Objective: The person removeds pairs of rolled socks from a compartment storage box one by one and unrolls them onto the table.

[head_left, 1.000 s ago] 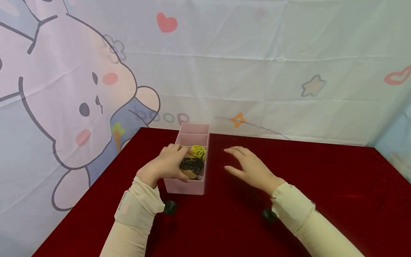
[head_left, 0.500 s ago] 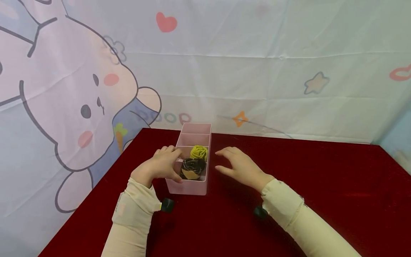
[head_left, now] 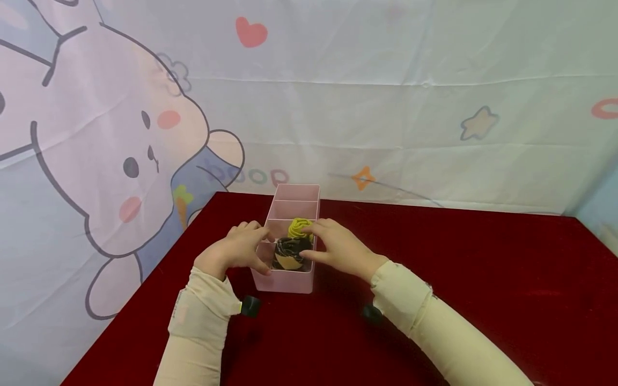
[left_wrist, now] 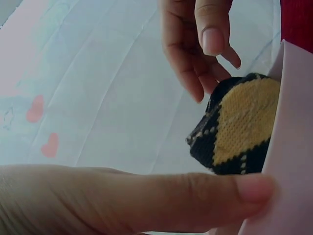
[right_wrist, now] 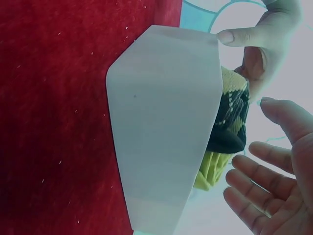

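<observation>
A pink divided box (head_left: 284,281) stands lengthwise in front of me. In its nearest compartment sits a rolled-up black sock with a tan diamond pattern (head_left: 288,260), its top bulging above the rim. Behind it is a rolled yellow-green cloth (head_left: 298,227). My left hand (head_left: 236,247) rests at the near left corner, its thumb along the front rim in the left wrist view and its fingers loosely bent over the left side. Over the right wall reaches my right hand (head_left: 340,249), fingers parted and holding nothing, the tips overlapping both rolls in the head view.
Dark red cloth (head_left: 458,279) covers the table. Two further compartments lie at the box's far end, with a divider (head_left: 293,219) ahead of the yellow-green roll. A printed fabric backdrop (head_left: 338,107) hangs right behind the table.
My left hand has drawn back leftward off the black sock to the box's left rim. My right hand has moved left from the bare table to over the box's right wall.
</observation>
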Demonstrator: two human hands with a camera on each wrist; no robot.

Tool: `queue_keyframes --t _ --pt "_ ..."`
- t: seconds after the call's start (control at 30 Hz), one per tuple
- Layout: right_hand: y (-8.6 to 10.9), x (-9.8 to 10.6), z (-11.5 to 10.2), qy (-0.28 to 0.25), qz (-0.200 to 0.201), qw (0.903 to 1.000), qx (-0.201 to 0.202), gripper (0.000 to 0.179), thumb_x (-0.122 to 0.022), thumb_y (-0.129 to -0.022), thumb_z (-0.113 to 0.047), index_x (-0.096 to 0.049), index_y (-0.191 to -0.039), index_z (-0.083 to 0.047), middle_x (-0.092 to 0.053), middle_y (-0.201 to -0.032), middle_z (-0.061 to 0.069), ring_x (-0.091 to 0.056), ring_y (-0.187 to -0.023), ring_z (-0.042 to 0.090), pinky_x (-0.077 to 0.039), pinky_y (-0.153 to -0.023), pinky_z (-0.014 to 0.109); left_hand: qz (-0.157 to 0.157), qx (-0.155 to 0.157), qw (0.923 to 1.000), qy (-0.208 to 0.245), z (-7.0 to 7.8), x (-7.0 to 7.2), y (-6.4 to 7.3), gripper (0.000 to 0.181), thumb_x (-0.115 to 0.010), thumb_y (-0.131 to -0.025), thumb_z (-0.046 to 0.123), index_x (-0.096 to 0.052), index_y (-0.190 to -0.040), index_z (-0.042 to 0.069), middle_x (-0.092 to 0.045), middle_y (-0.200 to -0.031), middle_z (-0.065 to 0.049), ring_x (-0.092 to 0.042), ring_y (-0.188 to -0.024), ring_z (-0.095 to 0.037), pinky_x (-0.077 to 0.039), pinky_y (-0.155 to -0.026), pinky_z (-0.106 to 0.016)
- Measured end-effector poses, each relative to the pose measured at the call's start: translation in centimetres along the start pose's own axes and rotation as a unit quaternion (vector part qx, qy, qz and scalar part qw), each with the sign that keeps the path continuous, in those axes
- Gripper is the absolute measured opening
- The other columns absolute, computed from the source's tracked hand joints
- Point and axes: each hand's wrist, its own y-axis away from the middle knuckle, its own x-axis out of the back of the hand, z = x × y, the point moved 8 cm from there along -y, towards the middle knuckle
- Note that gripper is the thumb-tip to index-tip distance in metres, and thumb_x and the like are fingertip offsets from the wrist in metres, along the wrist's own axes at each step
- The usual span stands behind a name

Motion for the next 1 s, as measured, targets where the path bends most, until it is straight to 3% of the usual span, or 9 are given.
queue_keyframes --t 0.17,0.43,0.63,1.0 --pt "-0.6 -0.5 -0.4 -0.005 -0.007 1.0 0.0 0.053 -0.07 -0.086 -0.038 -0.059 -0.129 -0.008 -0.059 -0.13 0.01 -0.053 -0.123 0.026 -0.043 -0.105 0.041 -0.001 0.01 0.9999 0.006 -0.4 -0.2 -0.1 0.061 -0.084 -0.069 0.032 -0.059 -0.12 0.009 -0.053 -0.12 -0.014 -0.045 -0.114 -0.035 -0.035 -0.099 -0.052" --pt "-1.3 -1.4 -1.0 -0.002 -0.01 0.9999 0.009 0.049 -0.072 -0.085 -0.035 -0.06 -0.125 -0.008 -0.059 -0.121 0.009 -0.056 -0.113 0.023 -0.047 -0.1 0.037 -0.009 0.016 0.9998 0.011 -0.8 -0.5 -0.3 0.063 -0.084 -0.07 0.032 -0.059 -0.124 0.01 -0.053 -0.123 -0.013 -0.045 -0.115 -0.034 -0.035 -0.1 -0.053" --pt "-1.9 -2.0 -1.1 0.016 -0.013 0.9998 -0.004 0.05 -0.073 -0.082 -0.041 -0.063 -0.121 -0.011 -0.059 -0.119 0.007 -0.055 -0.112 0.021 -0.048 -0.096 0.035 -0.012 0.012 0.9998 0.009 -0.7 -0.5 -0.4 0.062 -0.083 -0.071 0.031 -0.059 -0.124 0.009 -0.054 -0.122 -0.013 -0.046 -0.115 -0.033 -0.035 -0.1 -0.052" --pt "-2.6 -2.8 -1.5 0.06 -0.031 0.9976 0.012 0.056 -0.074 -0.08 -0.045 -0.062 -0.121 -0.009 -0.061 -0.122 0.008 -0.051 -0.121 0.024 -0.045 -0.102 0.037 -0.011 0.012 0.9998 0.011 -0.8 -0.3 -0.3 0.062 -0.083 -0.07 0.031 -0.059 -0.123 0.007 -0.054 -0.122 -0.015 -0.048 -0.109 -0.032 -0.038 -0.096 -0.051"
